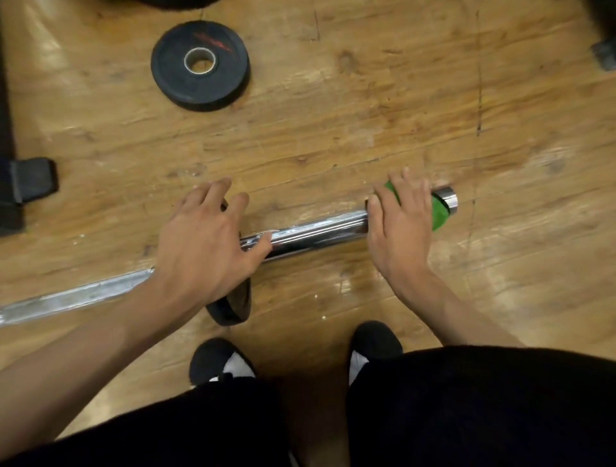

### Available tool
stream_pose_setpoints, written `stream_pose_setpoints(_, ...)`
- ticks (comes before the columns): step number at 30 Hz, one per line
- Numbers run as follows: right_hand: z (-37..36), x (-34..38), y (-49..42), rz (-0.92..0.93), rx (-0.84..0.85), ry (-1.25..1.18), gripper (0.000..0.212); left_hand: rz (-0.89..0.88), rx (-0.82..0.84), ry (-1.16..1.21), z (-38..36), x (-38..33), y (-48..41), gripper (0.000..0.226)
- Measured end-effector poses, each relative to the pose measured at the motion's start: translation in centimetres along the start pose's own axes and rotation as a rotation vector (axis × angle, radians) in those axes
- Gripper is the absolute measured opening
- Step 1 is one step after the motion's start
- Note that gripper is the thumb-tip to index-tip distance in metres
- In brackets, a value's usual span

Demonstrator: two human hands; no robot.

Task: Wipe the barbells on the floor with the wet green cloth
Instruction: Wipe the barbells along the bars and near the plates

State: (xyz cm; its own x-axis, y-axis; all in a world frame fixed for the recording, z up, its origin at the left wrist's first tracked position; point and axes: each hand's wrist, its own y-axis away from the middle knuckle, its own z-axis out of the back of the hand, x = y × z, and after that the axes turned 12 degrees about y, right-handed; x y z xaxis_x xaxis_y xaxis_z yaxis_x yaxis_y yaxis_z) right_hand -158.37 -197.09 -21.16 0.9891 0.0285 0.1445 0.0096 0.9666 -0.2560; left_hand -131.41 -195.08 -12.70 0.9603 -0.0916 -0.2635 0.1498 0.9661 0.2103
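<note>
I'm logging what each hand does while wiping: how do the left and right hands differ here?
The left hand rests bare, fingers spread, over the black plate and the barbell; the right hand presses the green cloth onto it. The left hand sits at the sleeve's inner end, the right hand near its outer end. Both lie palm-down on the same barbell.

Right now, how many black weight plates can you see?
2: a flat plate at upper left; an upright plate on the barbell under the left hand. A dark shape at the top edge may be another.
</note>
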Motion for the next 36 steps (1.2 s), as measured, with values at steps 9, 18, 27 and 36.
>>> stream_pose_setpoints(9,0.3,-3.3,-1.7,-0.021,-0.033,0.097,0.040,0.024,-0.028,0.056,-0.4,0.7,-1.3,0.075)
stream_pose_setpoints(18,0.6,-3.5,-1.5,0.299,0.072,0.071,0.043,0.004,-0.050,0.061,-0.8,0.8,-1.3,0.073)
stream_pose_setpoints(27,0.4,2.3,0.8,0.371,0.061,-0.068,0.037,0.057,-0.109,0.113,-0.8,0.5,-1.2,0.070)
stream_pose_setpoints(36,0.7,-4.0,-1.2,0.106,0.044,0.050,0.036,0.082,-0.117,0.155,-0.8,0.3,-0.9,0.065)
